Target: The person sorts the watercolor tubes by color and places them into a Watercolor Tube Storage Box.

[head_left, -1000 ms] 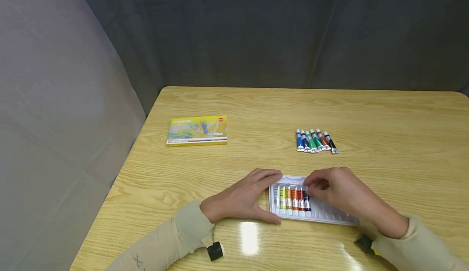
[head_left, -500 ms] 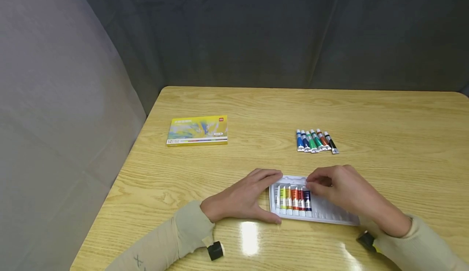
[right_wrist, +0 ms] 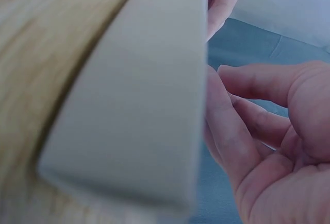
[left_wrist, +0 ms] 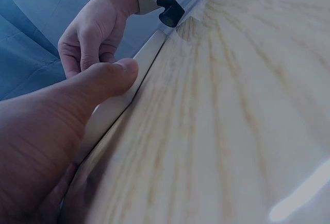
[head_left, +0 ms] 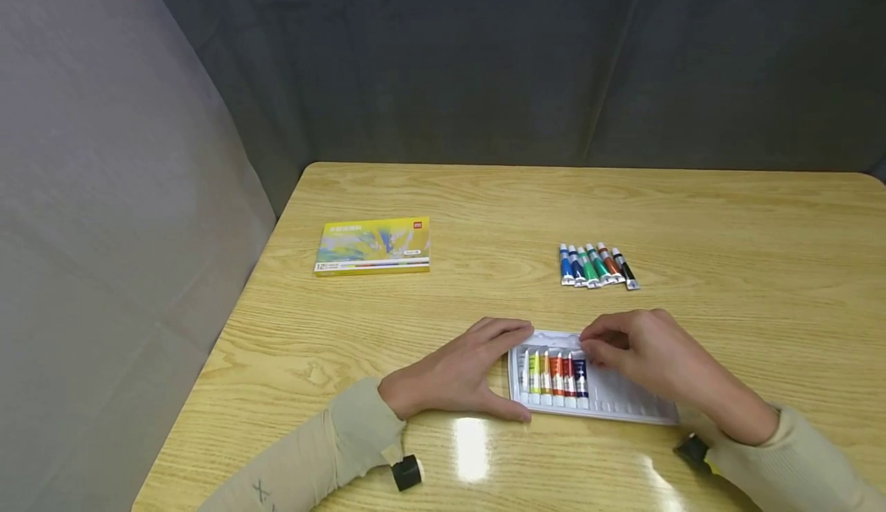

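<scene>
Six paint tubes [head_left: 557, 380] in the tray [head_left: 626, 398], six loose tubes [head_left: 587, 270] nearer the desk [head_left: 761, 266]'s far edge, so roughly half filled imo. Left hand [head_left: 460, 374] braces the tray's end, fingers straight; right hand [head_left: 640, 352]'s bent fingers meet the tray, can't tell if they're pinching anything.

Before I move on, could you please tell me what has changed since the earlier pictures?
The right hand has shifted slightly toward the far edge of the tray, uncovering more of the dark tube in it; whether it has let go is unclear. The left hand at the tray's left end, the yellow box and the loose tubes stayed put.
</scene>
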Demonstrator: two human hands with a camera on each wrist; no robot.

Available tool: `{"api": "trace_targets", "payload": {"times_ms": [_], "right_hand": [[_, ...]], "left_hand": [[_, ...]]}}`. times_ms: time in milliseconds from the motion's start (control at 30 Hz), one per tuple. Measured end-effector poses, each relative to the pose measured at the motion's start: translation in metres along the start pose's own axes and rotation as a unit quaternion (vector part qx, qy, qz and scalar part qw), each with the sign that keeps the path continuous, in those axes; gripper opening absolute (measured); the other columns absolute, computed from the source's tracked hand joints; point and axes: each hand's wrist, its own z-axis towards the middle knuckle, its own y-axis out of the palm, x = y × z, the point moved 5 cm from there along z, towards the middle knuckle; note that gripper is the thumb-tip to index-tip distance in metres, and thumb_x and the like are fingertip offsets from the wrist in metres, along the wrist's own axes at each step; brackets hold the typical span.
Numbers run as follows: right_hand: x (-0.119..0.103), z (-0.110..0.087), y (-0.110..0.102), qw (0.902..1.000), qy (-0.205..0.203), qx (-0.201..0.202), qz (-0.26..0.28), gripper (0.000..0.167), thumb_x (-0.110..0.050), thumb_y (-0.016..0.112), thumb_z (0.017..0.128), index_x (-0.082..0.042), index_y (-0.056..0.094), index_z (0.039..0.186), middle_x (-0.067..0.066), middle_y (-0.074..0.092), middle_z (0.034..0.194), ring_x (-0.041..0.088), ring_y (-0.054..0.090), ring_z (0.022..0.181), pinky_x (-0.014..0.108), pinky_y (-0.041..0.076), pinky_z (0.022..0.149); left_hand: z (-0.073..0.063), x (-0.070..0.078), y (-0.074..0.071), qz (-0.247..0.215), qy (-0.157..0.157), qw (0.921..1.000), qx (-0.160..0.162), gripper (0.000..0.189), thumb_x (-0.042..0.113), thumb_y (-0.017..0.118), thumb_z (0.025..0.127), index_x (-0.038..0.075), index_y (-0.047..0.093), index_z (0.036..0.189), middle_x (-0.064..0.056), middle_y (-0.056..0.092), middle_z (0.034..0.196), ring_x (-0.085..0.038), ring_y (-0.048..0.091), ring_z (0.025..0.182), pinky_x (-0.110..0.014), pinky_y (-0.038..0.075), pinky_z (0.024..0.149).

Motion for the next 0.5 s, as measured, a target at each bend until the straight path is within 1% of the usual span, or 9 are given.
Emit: {"api": "trace_targets", "payload": {"times_ms": [233, 333, 500], "right_hand": [[0.001, 0.0, -0.005, 0.9998, -0.012, 0.012, 0.007, 0.01, -0.014, 0.078, 0.09, -0.02, 0.081, 0.096, -0.008, 0.08, 0.089, -0.007, 0.064, 0.074, 0.018, 0.053, 0.063], [0.004, 0.0, -0.009, 0.9999, 0.0, 0.01, 0.01, 0.009, -0.015, 0.079, 0.09, -0.02, 0.081, 0.098, -0.007, 0.08, 0.09, -0.006, 0.063, 0.074, 0.018, 0.053, 0.063], [0.011, 0.001, -0.016, 0.9992, 0.026, -0.003, 0.029, 0.012, -0.011, 0.077, 0.091, -0.012, 0.08, 0.103, -0.002, 0.08, 0.091, -0.002, 0.065, 0.074, 0.019, 0.054, 0.06]], "left_hand": [[0.0, 0.001, -0.001, 0.001, 0.001, 1.0, 0.003, 0.11, 0.067, 0.079, 0.079, 0.016, 0.031, 0.164, 0.002, 0.035, 0.167, -0.014, 0.035, 0.154, -0.031, 0.035, 0.128], [0.001, 0.001, -0.001, 0.0, 0.0, 1.0, -0.001, 0.109, 0.067, 0.08, 0.079, 0.016, 0.031, 0.164, 0.002, 0.035, 0.167, -0.014, 0.035, 0.154, -0.031, 0.035, 0.128], [0.001, 0.002, -0.001, -0.004, 0.001, 1.0, -0.006, 0.109, 0.065, 0.081, 0.08, 0.015, 0.031, 0.164, 0.001, 0.035, 0.168, -0.015, 0.035, 0.154, -0.032, 0.035, 0.128]]}}
